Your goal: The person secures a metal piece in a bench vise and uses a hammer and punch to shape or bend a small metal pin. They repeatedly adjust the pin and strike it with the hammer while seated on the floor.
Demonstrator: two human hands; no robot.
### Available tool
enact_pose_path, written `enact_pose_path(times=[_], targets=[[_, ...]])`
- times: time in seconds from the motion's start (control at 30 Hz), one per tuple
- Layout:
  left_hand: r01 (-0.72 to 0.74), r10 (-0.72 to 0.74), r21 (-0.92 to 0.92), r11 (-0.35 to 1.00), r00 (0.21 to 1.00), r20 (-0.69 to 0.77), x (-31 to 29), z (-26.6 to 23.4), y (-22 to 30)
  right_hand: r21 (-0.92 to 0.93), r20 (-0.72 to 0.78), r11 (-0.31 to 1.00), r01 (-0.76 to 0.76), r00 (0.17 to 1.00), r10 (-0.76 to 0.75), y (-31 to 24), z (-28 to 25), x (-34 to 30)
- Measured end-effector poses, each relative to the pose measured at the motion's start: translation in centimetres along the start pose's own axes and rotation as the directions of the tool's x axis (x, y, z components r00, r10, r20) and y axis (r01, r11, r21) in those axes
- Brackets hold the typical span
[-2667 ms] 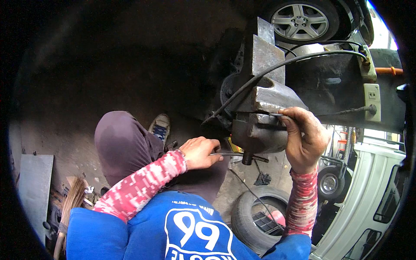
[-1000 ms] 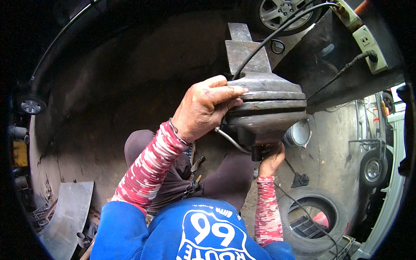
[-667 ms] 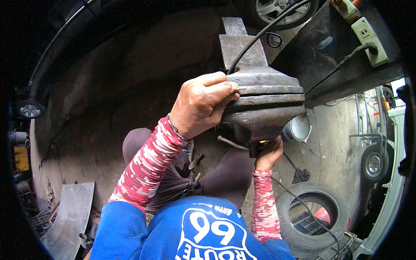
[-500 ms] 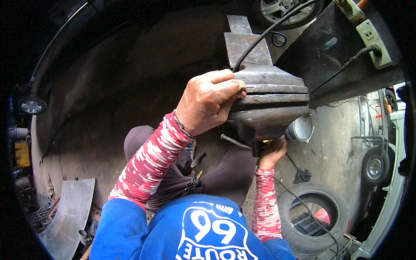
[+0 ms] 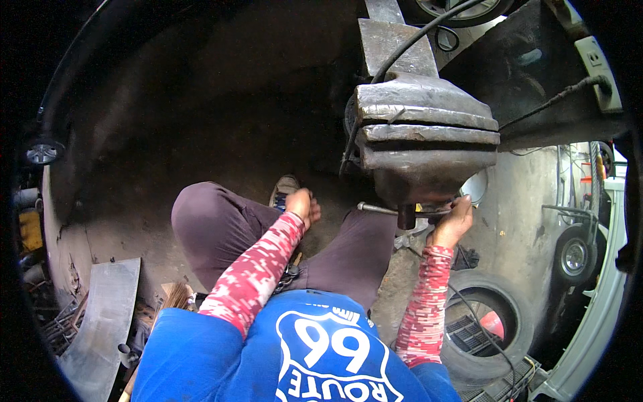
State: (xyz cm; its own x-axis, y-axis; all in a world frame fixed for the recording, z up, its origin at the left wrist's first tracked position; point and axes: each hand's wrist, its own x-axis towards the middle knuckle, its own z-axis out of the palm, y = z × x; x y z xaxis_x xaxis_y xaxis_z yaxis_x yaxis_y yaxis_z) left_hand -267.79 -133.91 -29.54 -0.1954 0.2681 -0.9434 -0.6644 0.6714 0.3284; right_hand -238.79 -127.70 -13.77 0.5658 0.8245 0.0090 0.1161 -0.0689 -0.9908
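Observation:
A heavy, worn metal bench vise (image 5: 429,157) fills the upper right of the view. A small, thin metal piece (image 5: 396,116) sticks up at the left end of its jaws and seems pinched between them. Below the jaws runs the vise's handle bar (image 5: 378,209). My right hand (image 5: 453,221) is closed around the bar's right end; its fingers are partly hidden. My left hand (image 5: 305,206) hangs above the floor between my knees with its fingers curled in. Whether anything is inside that fist does not show.
A black cable (image 5: 387,65) passes over the vise's left side. At right is a dark metal bench side with a power outlet (image 5: 598,70). A tyre (image 5: 516,295) lies at lower right; a bent metal sheet (image 5: 107,315) and brush bristles (image 5: 175,296) sit at lower left.
My left hand has left the vise's jaws and dropped down between my knees. The right hand stays at the handle bar. The whole view has shifted, with the vise now slightly further right.

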Motion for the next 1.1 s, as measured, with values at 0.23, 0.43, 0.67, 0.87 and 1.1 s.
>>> enact_pose_path(times=[0.23, 0.43, 0.67, 0.87, 1.1], targets=[[-0.186, 0.101, 0.98, -0.064, 0.976, 0.192, 18.6, -2.6, -14.4, -0.319, 0.237, 0.902, 0.291, 0.946, -0.222, 0.4, -2.1, 0.9], [0.069, 0.185, 0.966, 0.249, 0.976, -0.117, 10.1, -2.4, -10.0, -0.314, 0.666, 0.701, 0.64, 0.675, -0.318, 3.5, -3.8, 2.0], [0.042, 0.403, 0.958, -0.284, 0.912, 0.08, 6.5, -2.2, -10.9, -0.434, 0.486, 0.635, 0.639, 0.76, -0.432, 11.9, -6.6, 0.1], [-0.119, -0.004, 0.974, -0.193, 0.993, 0.121, 9.4, -2.7, -7.9, -0.407, 0.686, 0.332, 0.851, 0.525, -0.505, 9.9, -5.8, 2.1], [-0.42, 0.398, 0.577, 0.7, 0.901, 0.174, -6.5, -3.4, 10.2, -0.357, 0.517, 0.675, 0.645, 0.739, -0.432, 3.3, -0.5, 1.6]])
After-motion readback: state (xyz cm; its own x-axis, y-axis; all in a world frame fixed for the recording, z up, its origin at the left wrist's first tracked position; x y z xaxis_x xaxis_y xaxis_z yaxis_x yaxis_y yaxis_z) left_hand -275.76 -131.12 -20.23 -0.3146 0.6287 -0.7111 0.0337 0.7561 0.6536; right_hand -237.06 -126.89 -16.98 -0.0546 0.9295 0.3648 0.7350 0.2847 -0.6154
